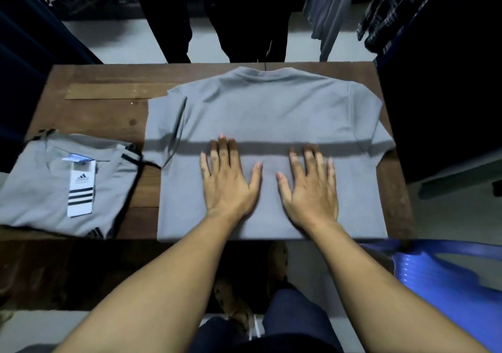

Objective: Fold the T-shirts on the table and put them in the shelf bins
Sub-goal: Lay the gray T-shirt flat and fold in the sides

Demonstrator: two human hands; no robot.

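Both flat hands, left hand (226, 180) and right hand (312, 187), fingers straight and holding nothing, smooth the grey T-shirt (267, 113) on the desk (95, 113); next probably the sleeve folds.

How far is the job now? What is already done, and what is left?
Done: one folded T-shirt lies at the table's left side. In hand: the left hand and right hand press flat on a spread grey T-shirt, not yet folded. Left: folding it and binning both; no shelf bins are in view.
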